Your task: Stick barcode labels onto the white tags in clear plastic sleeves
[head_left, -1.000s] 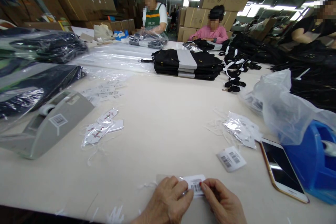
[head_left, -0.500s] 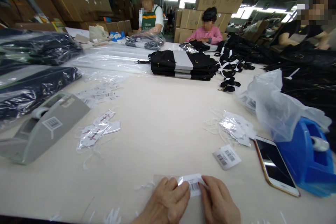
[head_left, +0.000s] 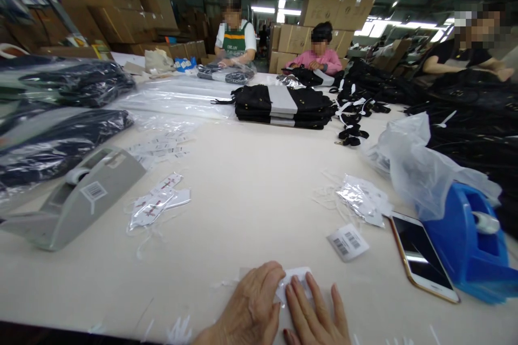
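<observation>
A white hang tag (head_left: 300, 272) in a clear sleeve lies near the table's front edge, mostly covered by both hands. My left hand (head_left: 256, 302) is closed at the tag's left part, its fingers bent and drawn together. My right hand (head_left: 318, 315) lies flat on the tag with fingers spread, touching its lower right part. A thin white string shows at the left, beside my left hand. To the right lies a piece with two barcode labels (head_left: 348, 242), and behind it a pile of sleeved tags (head_left: 362, 199).
A grey tape dispenser (head_left: 95, 188) and sleeved tags (head_left: 156, 205) lie left. At the right are a phone (head_left: 423, 256) and a blue tape dispenser (head_left: 465, 232) under a plastic bag (head_left: 421, 156). Folded black goods (head_left: 283, 105) are stacked farther back. Several people work around the table.
My right hand has gone from gripping the tag's right edge to lying flat over its barcode. My left hand's fingers have bunched up further. The view has tilted slightly upward.
</observation>
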`<state>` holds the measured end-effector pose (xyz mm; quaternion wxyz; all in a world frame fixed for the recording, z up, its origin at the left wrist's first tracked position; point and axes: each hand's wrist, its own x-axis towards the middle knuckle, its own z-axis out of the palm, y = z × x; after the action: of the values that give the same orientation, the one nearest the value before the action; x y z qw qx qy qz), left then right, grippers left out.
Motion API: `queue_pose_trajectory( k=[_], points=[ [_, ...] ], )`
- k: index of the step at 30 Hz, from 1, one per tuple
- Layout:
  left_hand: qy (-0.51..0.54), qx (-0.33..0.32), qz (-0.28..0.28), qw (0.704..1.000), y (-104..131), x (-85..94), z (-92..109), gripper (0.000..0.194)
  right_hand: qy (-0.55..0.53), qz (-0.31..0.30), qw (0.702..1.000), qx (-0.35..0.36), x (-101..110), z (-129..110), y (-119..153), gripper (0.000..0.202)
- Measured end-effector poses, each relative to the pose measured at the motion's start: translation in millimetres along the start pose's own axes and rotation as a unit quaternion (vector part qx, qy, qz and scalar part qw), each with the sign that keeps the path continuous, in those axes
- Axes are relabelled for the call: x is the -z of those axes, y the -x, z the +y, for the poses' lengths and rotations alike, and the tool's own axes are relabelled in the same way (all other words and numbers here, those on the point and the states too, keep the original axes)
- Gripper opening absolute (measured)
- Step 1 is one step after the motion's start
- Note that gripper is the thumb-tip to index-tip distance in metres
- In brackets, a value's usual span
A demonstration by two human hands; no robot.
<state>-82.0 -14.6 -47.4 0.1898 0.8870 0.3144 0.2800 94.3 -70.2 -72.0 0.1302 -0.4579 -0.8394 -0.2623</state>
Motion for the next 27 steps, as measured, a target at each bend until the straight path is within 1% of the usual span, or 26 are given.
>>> queue_pose_trajectory(
  k=[4,7,10,12,15,18,21,25,27],
  points=[
    [-0.016,0.002,-0.001,1.0,3,-0.3,-1,0.05,0.023,-0.026,0.999,-0.041,0,12,13,0.035],
    [-0.061,0.017,0.008,0.998,4,9.3,-1,0.051,0.044,-0.05,0.993,-0.098,-4,16,22,0.042],
    [-0.113,0.061,0.005,0.992,8,18.7,-3,0.067,0.04,-0.068,0.989,-0.125,-9,11,24,0.046],
    [-0.119,0.07,-0.004,0.99,12,19.5,-5,0.07,0.024,-0.047,0.992,-0.118,-11,3,21,0.052],
    [-0.103,0.062,-0.01,0.993,17,15.0,-8,0.062,0.011,0.001,0.993,-0.12,-13,-9,10,0.062],
    [-0.081,0.076,-0.008,0.994,19,11.0,-8,0.057,-0.003,0.022,0.992,-0.125,-14,-21,-4,0.062],
    [-0.054,0.094,-0.018,0.994,19,9.2,-7,0.056,-0.024,0.054,0.989,-0.138,-16,-34,-16,0.061],
    [-0.031,0.129,-0.034,0.991,15,12.2,-5,0.05,-0.072,0.075,0.992,-0.073,-19,-42,-24,0.063],
    [-0.005,0.144,-0.056,0.988,11,20.1,-4,0.049,-0.097,0.078,0.99,-0.071,-19,-39,-20,0.061]
  ],
)
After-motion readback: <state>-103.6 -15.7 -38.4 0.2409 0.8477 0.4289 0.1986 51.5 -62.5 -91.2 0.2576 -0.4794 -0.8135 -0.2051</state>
